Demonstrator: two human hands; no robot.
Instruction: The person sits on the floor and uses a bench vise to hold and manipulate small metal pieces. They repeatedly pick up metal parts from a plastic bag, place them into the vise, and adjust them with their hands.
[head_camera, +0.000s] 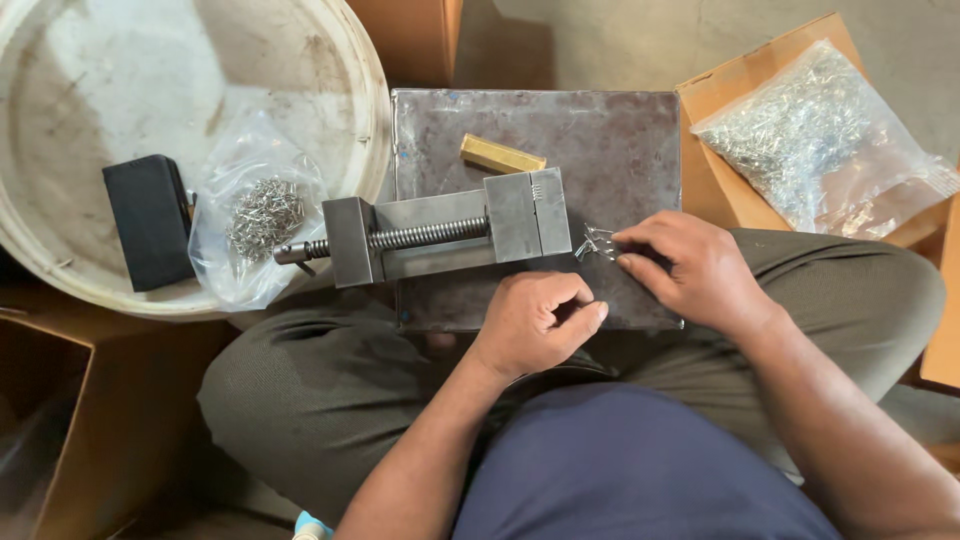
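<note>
A small steel vise (440, 236) with a threaded screw lies on a grey metal plate (620, 130) resting on my lap. My right hand (690, 270) pinches a small bent wire clip (596, 241) beside the vise's jaw end. Nearer me, my left hand (535, 320) rests curled on the plate's near edge; whether anything is inside its fingers is hidden. A brass bar (500, 155) lies on the plate behind the vise.
A large white round tub lid (120, 60) at left holds a black box (150, 220) and a clear bag of small metal parts (262, 215). A bigger bag of metal parts (810, 140) lies on a cardboard box (725, 185) at right. More cardboard boxes stand at lower left.
</note>
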